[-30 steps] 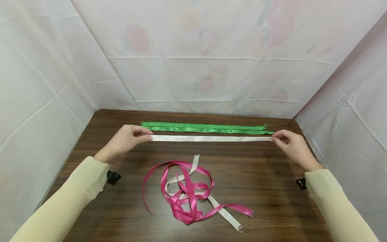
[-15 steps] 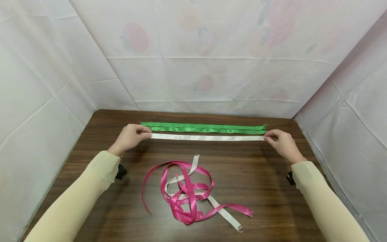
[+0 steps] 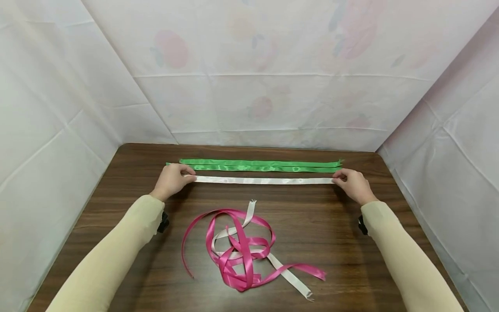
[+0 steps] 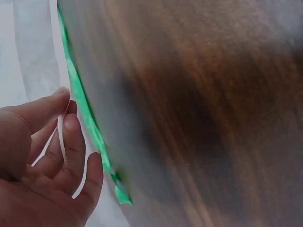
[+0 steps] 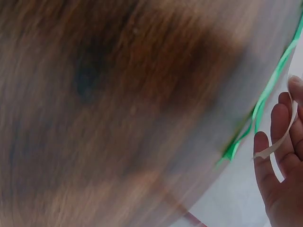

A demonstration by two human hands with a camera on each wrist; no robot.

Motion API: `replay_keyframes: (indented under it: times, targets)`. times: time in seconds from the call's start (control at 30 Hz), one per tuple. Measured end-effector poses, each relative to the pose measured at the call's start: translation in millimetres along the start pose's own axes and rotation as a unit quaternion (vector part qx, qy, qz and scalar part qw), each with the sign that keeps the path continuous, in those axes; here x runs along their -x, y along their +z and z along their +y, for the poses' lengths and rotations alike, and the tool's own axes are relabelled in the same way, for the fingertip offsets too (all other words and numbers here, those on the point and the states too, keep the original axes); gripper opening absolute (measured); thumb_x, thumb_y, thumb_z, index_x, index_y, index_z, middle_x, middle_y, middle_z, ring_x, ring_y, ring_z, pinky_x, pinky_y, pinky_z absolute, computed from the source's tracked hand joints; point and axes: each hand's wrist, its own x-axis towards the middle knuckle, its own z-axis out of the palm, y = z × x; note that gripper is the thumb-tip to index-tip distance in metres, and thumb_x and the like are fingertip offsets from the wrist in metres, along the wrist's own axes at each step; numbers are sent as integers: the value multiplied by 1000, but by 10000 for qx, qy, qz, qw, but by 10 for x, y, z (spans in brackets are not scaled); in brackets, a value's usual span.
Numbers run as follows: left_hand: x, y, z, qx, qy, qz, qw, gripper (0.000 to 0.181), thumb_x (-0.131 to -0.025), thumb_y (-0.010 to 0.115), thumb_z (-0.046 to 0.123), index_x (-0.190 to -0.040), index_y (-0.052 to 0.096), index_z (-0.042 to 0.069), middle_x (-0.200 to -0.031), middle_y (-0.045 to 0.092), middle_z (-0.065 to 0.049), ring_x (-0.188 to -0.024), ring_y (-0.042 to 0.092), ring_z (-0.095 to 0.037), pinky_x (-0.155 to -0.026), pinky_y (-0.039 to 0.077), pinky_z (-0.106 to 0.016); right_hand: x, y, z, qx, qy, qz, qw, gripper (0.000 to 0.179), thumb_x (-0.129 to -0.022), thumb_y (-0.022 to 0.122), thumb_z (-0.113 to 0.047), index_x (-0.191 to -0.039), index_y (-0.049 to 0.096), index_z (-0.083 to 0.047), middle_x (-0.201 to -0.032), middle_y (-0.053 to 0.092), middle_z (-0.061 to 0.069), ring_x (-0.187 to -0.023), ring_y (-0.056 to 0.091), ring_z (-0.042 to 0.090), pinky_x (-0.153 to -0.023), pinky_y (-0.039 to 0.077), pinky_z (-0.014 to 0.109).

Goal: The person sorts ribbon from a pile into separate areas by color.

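A white ribbon [image 3: 261,180] is stretched almost straight from side to side in the head view. My left hand [image 3: 173,180] pinches it near its left end between thumb and fingers. Near the other end my right hand [image 3: 352,185] pinches it the same way. In the right wrist view the ribbon's loose tail [image 5: 279,142] hangs across the fingers; the left wrist view shows thumb and fingertips [image 4: 61,94] meeting on the ribbon. Just beyond, two green ribbons [image 3: 261,166] lie side by side on the table, parallel to the white one.
Closer to me, a tangled pink ribbon [image 3: 243,247] lies with a second white ribbon [image 3: 294,281] looped through it. The brown wooden table [image 3: 128,173] has rounded back corners. White printed cloth [image 3: 261,65] hangs behind it and at both sides.
My right hand has moved left, toward the left hand, and the white ribbon span between them has shortened. Both forearms have shifted inward. The pink tangle stays in place.
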Motion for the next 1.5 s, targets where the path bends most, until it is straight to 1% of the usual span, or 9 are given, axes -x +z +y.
replay_keyframes:
  times: [0.2,0.3,0.43,0.67,0.8,0.93,1.13,1.27,1.5]
  targets:
    - [-15,71,-67,-106,-138,143,9997,20,-97,72,20,-105,77,2,-118,74,-23,-108,67,-42,-94,53,-57,-54,59,10,100,129,21,9999,24,-104,63,-28,-116,71,-10,-115,73,18,-103,68,35,-87,49,57]
    - [-17,94,-96,-123,-272,206,9993,22,-97,71,22,-106,77,2,-117,74,-24,-106,67,-42,-93,53,-57,-74,73,11,170,205,16,9996,24,-103,64,-30,-116,71,-10,-116,73,17,-106,67,37,-92,47,62]
    - [-8,105,-117,-115,-438,306,9985,24,-97,72,24,-106,77,2,-116,73,-25,-105,67,-43,-92,53,-57,-80,89,20,203,337,-17,9992,25,-103,64,-30,-117,71,-11,-118,73,18,-109,66,39,-96,44,65]
    - [-9,92,-170,31,-685,394,9969,23,-96,73,23,-107,77,3,-105,76,-22,-95,68,-39,-87,54,-53,-91,83,24,247,538,36,9982,27,-104,62,-31,-119,70,-11,-123,70,21,-111,65,42,-93,44,65]
    - [-10,84,-191,128,-765,505,9957,23,-94,74,23,-105,77,2,-98,78,-19,-92,70,-38,-87,55,-52,-104,85,-1,253,707,136,9971,30,-104,61,-34,-120,69,-10,-127,69,23,-117,63,45,-97,42,68]
    - [-10,75,-224,154,-808,673,9943,25,-93,76,23,-104,77,1,-98,78,-20,-94,70,-39,-88,55,-54,-94,91,-1,234,962,289,9947,35,-103,62,-36,-123,68,-8,-130,67,24,-120,61,46,-99,41,69]
    - [-1,49,-298,103,-887,847,9924,28,-92,79,24,-103,77,-1,-98,78,-22,-96,70,-41,-90,55,-55,-66,100,77,179,1328,556,9894,42,-102,62,-40,-125,67,-5,-125,68,25,-117,61,47,-95,43,68]
    - [6,28,-325,84,-905,872,9920,30,-91,80,25,-103,77,-2,-97,78,-23,-95,70,-41,-88,55,-55,-70,99,132,151,1414,660,9876,43,-101,63,-41,-124,67,-5,-123,69,25,-118,60,48,-94,43,69]
    - [11,27,-323,96,-1088,882,9901,31,-91,80,27,-103,77,-1,-98,77,-23,-92,69,-39,-81,56,-52,-49,86,128,161,1500,672,9863,43,-101,63,-42,-122,66,-4,-121,69,23,-118,60,48,-96,44,69]
